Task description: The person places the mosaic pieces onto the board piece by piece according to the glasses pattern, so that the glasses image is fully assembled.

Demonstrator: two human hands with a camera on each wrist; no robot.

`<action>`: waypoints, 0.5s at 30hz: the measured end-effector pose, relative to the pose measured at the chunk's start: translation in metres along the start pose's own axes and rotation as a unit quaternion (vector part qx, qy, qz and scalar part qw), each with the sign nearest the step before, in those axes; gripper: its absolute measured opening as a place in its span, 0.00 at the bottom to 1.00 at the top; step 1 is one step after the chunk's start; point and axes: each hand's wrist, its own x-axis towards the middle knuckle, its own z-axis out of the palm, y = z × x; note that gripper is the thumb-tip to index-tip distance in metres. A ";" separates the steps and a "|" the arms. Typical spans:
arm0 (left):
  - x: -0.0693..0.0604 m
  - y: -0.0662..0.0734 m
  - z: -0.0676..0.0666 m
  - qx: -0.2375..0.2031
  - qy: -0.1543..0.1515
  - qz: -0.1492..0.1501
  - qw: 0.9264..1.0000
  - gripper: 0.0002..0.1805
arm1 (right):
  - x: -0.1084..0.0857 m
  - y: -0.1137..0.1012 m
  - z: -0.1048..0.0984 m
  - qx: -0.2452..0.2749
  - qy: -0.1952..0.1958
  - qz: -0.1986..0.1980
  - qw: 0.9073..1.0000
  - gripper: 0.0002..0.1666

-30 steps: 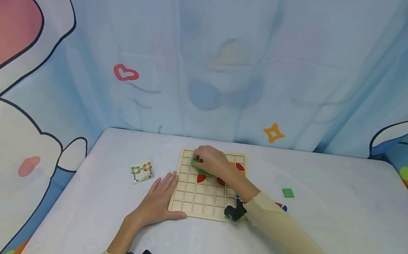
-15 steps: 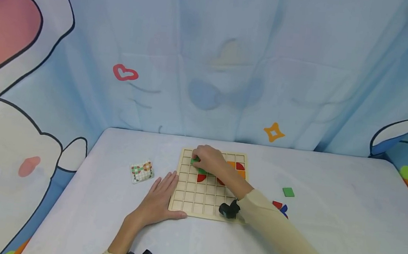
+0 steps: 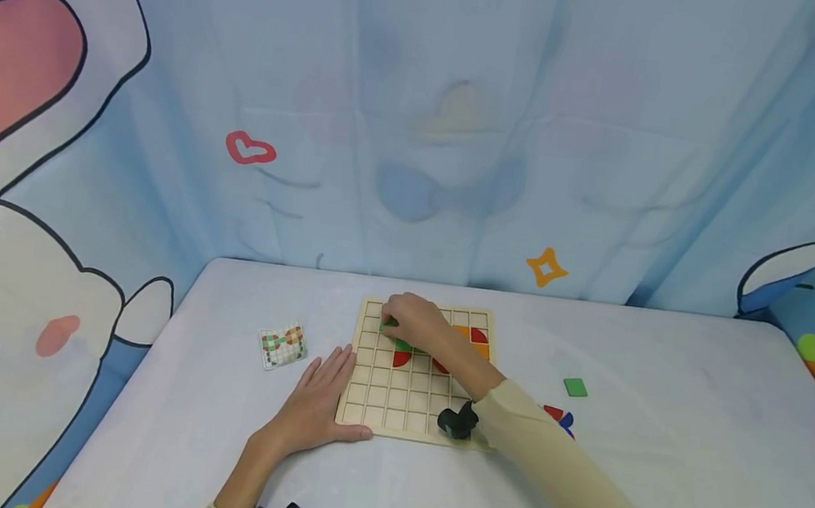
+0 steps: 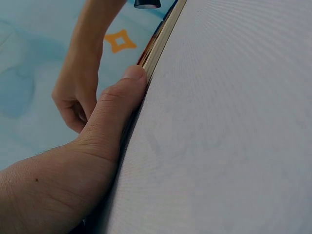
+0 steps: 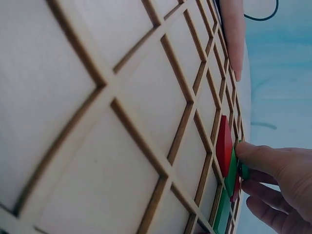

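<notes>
A wooden grid board (image 3: 375,401) lies on the table with several coloured pieces in its far rows. Over its far left part, my right hand (image 3: 416,322) pinches a small green piece (image 5: 244,170) between thumb and fingers, down at the grid. Close by sit another green piece (image 3: 403,345) and a red quarter-round piece (image 3: 401,360). My left hand (image 3: 315,399) rests at the board's near left corner, fingers straight along the left edge and thumb on the near edge. The right hand and forearm hide part of the board.
A small pattern card (image 3: 283,346) lies left of the board. To the right are a loose green tile (image 3: 575,387), a red piece (image 3: 552,411) and a blue piece (image 3: 567,420), partly behind the sleeve. A printed curtain (image 3: 413,204) hangs behind the table.
My right hand and forearm have shifted slightly left, uncovering more of the red and blue pieces beside the board. The left hand stays in place.
</notes>
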 end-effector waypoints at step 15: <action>0.000 0.000 0.000 -0.004 0.001 -0.001 1.000 0.65 | -0.068 0.007 -0.037 0.024 0.051 0.017 0.998 0.19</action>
